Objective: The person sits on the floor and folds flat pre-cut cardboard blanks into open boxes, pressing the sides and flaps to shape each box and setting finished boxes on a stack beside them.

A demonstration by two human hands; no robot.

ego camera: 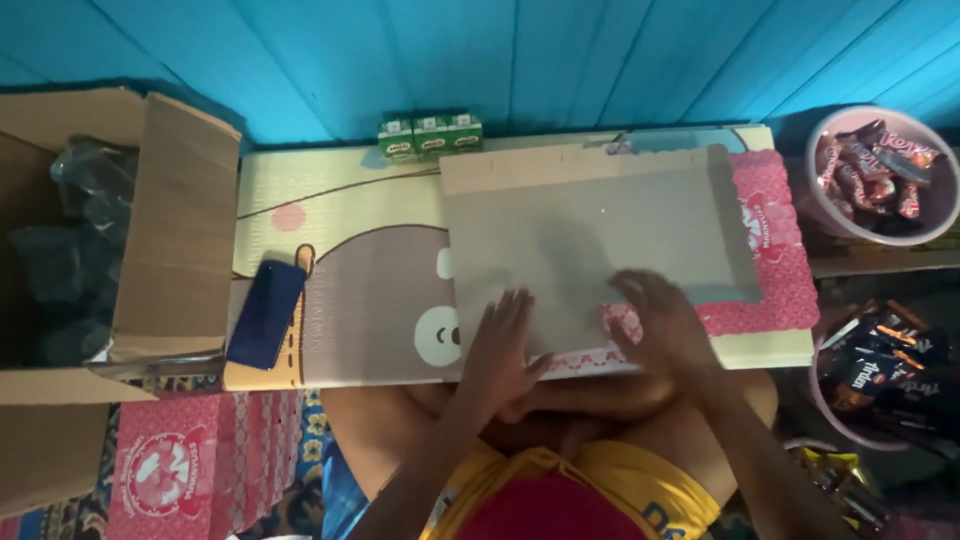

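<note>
A flat grey cardboard sheet (590,235) lies on a low table (340,260) printed with a cartoon bear, covering most of a pink patterned sheet (780,250) whose edges show at the right and near side. The left hand (500,345) rests open, fingers spread, on the cardboard's near edge; the right hand (665,320) is blurred, seemingly open, over the near corner. A dark blue phone (265,313) lies left. Green cartons (430,135) stand behind. An open box (90,260) holds dim, unclear contents.
</note>
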